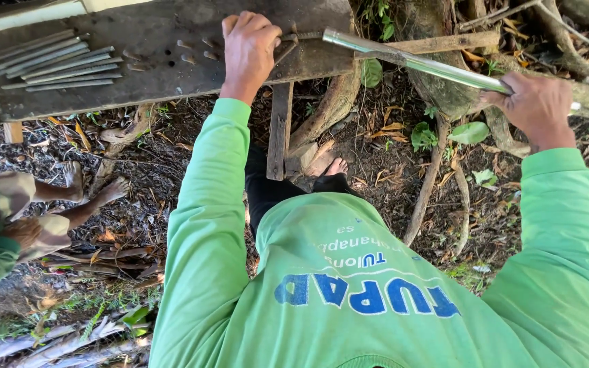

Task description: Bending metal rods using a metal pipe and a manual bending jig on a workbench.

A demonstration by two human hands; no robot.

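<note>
A dark wooden workbench point(158, 61) runs across the top of the head view. My left hand point(250, 48) presses down on the bench's right end, fingers closed over a small bent metal piece point(286, 46) at the bench's edge. My right hand point(536, 109) grips the near end of a long shiny metal pipe point(410, 63), which slants up and left to that piece. Both my arms wear bright green long sleeves. My bare feet point(332, 167) stand on the ground by the bench's wooden leg point(279, 129).
Several grey metal rods point(56, 65) lie side by side on the bench's left part, with small pegs point(192, 51) near the middle. Another person's bare feet and legs point(83, 191) are at the left. Tree roots point(438, 177), dry leaves and dirt cover the ground.
</note>
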